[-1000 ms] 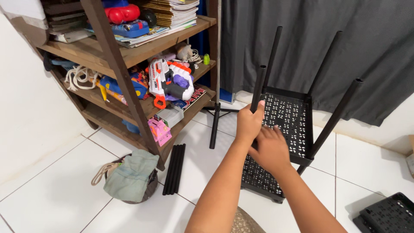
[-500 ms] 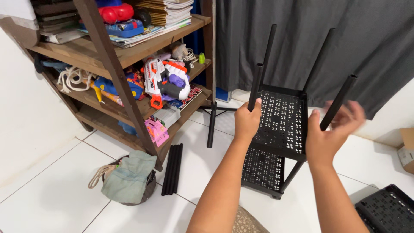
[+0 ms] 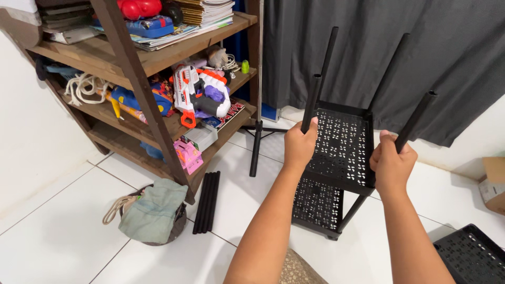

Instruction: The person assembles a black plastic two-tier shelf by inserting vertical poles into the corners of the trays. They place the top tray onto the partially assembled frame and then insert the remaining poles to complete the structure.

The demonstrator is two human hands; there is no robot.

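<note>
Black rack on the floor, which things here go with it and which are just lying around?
In hand: black rack; left hand on front-left pole; right hand on front-right pole; spare poles; spare tray.
Lying about: wooden shelf, toy blaster, cloth bag, cardboard box.

A pink box (image 3: 188,156) on the lower shelf; cardboard box (image 3: 493,184) far right.

I get a bright, even picture with soft indoor light from above; the white floor tiles (image 3: 63,221) reflect it without harsh glare. Shadows are faint (a soft one beneath the black rack (image 3: 336,158)). Focus is sharp throughout, no motion blur, and the wooden shelf (image 3: 131,79) leans slightly from wide-angle distortion
</note>
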